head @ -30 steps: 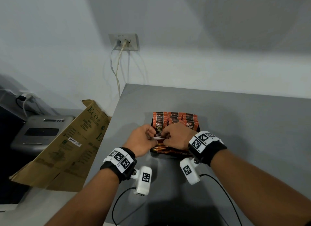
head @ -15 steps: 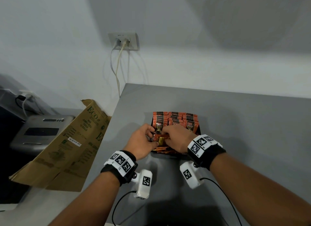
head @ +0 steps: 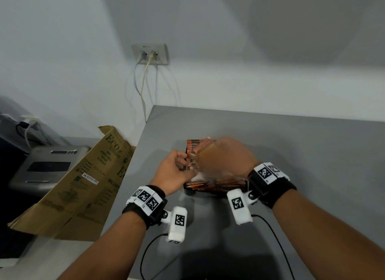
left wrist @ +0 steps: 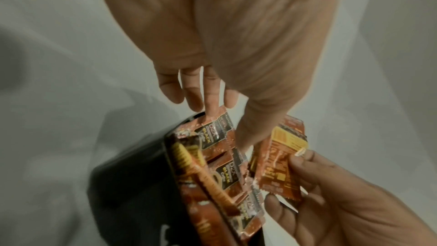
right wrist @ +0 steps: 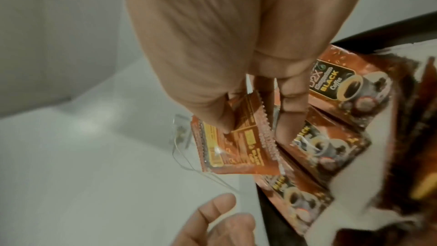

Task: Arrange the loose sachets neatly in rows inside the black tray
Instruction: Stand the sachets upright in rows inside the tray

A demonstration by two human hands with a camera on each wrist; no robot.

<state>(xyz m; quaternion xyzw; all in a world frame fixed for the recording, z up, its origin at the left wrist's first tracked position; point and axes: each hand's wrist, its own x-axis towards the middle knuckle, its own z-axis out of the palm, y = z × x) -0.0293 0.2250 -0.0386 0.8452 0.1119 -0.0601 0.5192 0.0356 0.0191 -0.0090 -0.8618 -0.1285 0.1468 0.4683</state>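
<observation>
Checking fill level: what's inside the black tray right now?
Black tray holds orange coffee sachets, some upright in rows. The right hand covers the middle; the tray floor isn't visible.

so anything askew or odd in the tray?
Yes. The near end of the tray holds a jumbled heap of sachets lying flat at mixed angles, unlike the upright row at the far end. No spill or tear shows.
</observation>
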